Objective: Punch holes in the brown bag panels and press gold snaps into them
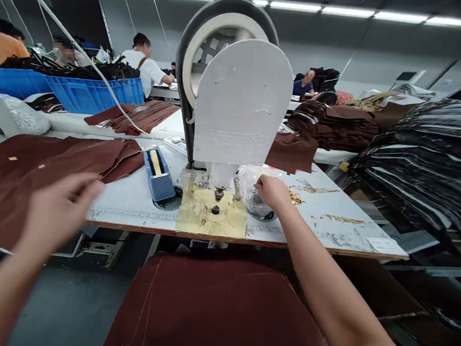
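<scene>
Head cam faces fwd/down over nearby hands (273, 192) & bench (320, 203).

Plastic bag (248, 192) right of machine (242, 104)

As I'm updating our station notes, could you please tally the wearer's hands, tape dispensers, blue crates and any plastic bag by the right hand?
Left hand and right hand: 2
Tape dispenser: 1
Plastic bag: 1
Blue crates: 2
Total: 6
</scene>
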`<state>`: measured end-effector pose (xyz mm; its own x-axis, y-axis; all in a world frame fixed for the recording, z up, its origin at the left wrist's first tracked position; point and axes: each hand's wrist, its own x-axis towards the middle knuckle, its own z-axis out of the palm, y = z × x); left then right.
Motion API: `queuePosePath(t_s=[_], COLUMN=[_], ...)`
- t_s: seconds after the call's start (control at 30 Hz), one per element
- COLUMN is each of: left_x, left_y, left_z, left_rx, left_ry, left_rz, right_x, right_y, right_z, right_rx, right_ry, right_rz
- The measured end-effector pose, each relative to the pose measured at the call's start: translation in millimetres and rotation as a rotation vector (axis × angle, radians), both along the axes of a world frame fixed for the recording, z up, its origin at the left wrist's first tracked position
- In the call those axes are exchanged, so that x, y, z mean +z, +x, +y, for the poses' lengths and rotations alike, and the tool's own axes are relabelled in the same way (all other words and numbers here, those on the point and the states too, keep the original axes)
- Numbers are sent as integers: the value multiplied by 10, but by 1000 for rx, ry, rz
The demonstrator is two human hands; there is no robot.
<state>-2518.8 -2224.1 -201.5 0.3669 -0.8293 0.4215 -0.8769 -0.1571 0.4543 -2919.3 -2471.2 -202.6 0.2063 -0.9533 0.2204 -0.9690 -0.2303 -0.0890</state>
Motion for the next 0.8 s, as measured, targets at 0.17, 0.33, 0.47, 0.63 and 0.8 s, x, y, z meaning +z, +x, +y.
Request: queuePosePath(t_s=[0.17,0.33,0.47,0.63,0.8], left_x=[-1105,-1534,-1574,-1742,-1921], left_y=[-1098,-1805,-1869,-1993,-2225], left_z=[35,123,180,97,-96], left_rx=[-456,-616,-627,-597,-639], left_ry=[127,310,370,414,565], left_rz=[450,476,478,412,255], right_x=[-115,-369,-295,-236,-188], right_y=[398,838,886,785,-20], right_z=[735,999,1035,1243,1041], right_rx=[235,251,168,195,151], right_ry=[-22,450,652,760,207], right_rz=[-717,-1461,-1833,-1997,-977])
